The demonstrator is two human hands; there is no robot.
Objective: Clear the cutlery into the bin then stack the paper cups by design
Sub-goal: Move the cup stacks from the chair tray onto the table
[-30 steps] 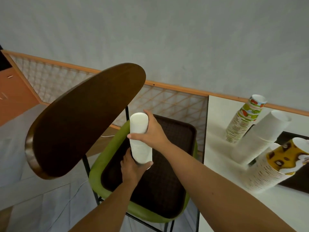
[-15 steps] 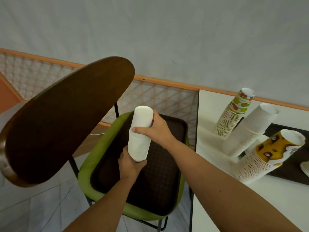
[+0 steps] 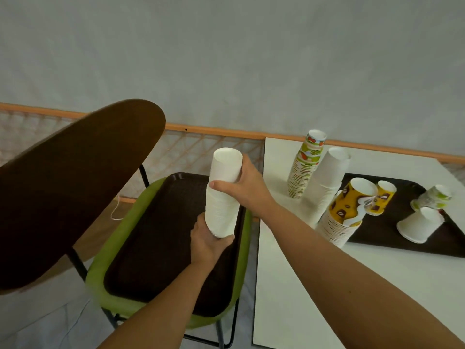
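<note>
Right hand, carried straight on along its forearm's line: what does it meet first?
The white cup stack, which the right hand grips near the top. Past that, probably the brown chair back, though depth is unclear.

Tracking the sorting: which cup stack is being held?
The plain white stack over the chair's tray, left hand beneath, right hand around it; the others stand on the table.

A dark brown plastic tray [image 3: 156,248] lies on a green chair seat [image 3: 110,250], nine o'clock of the white counter [image 3: 289,285] carrying a tall white paper-cup stack [image 3: 327,187] and a second brown tray [image 3: 387,230].
</note>
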